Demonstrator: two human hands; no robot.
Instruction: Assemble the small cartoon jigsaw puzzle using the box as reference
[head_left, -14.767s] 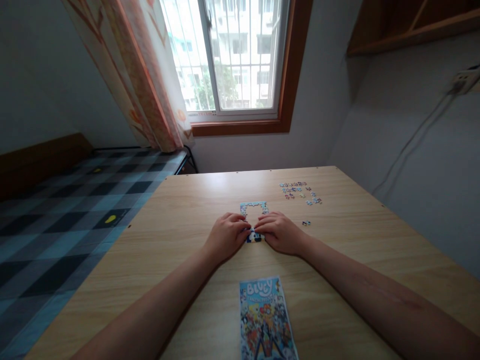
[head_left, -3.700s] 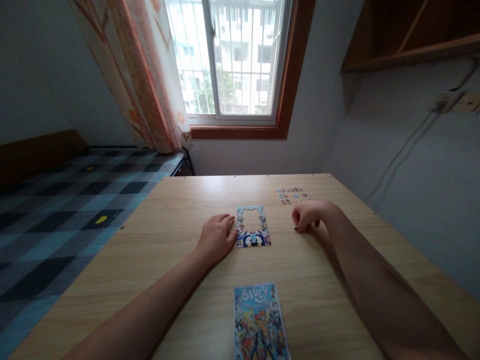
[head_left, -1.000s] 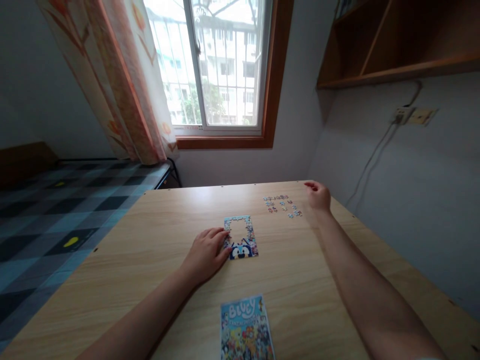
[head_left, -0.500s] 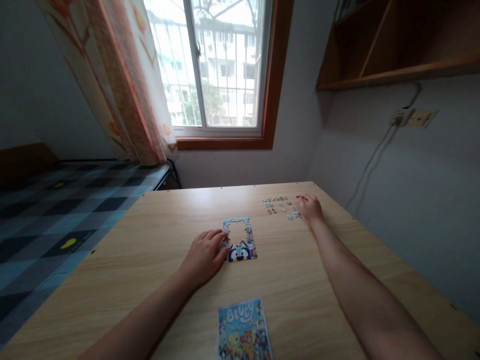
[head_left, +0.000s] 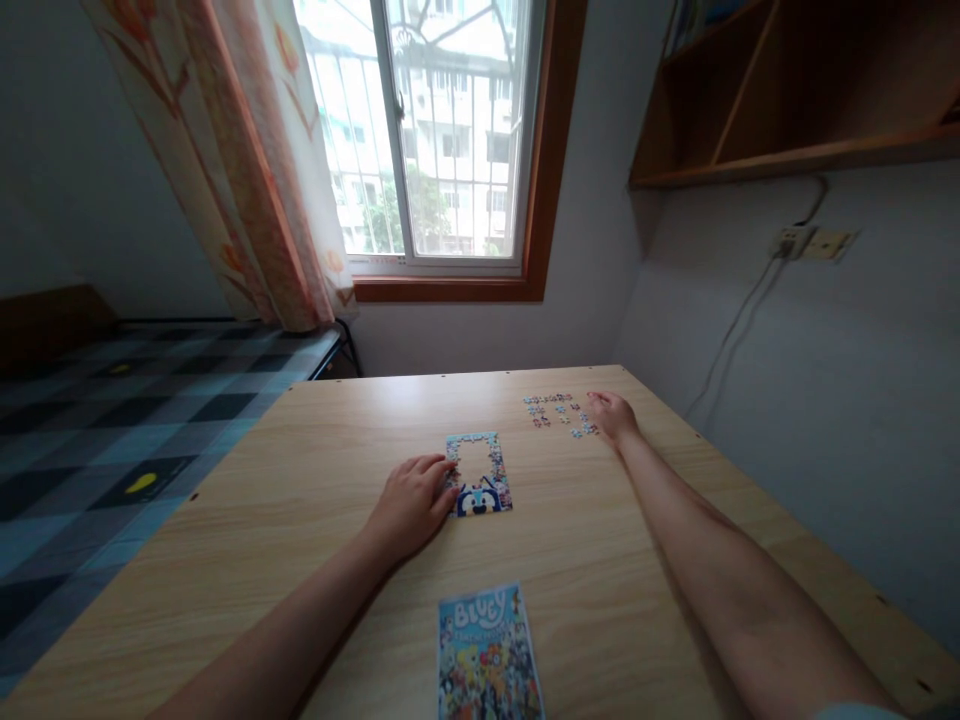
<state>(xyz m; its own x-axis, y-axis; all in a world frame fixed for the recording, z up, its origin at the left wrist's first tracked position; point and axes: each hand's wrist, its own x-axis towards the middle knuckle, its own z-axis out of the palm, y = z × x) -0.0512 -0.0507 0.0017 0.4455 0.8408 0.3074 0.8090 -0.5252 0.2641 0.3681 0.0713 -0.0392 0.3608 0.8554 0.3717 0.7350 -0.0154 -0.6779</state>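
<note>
A small, partly assembled jigsaw puzzle (head_left: 478, 474) lies mid-table, its frame done and its centre still a hole. My left hand (head_left: 409, 497) rests flat against the puzzle's left edge, fingertips touching it. My right hand (head_left: 611, 414) reaches far right to a scatter of loose puzzle pieces (head_left: 555, 412), fingers down on the nearest ones; whether it holds one is too small to tell. A colourful picture card (head_left: 487, 655) with the puzzle's image lies near the table's front edge.
The wooden table (head_left: 315, 560) stands against a grey wall on the right and below a window (head_left: 435, 130) with a curtain (head_left: 240, 170). A bed with a checked cover (head_left: 112, 430) is to the left. A wooden shelf (head_left: 787, 90) hangs top right.
My right hand has come back from the table's far right corner and lowered onto the loose pieces. My left hand stays at the puzzle's edge.
</note>
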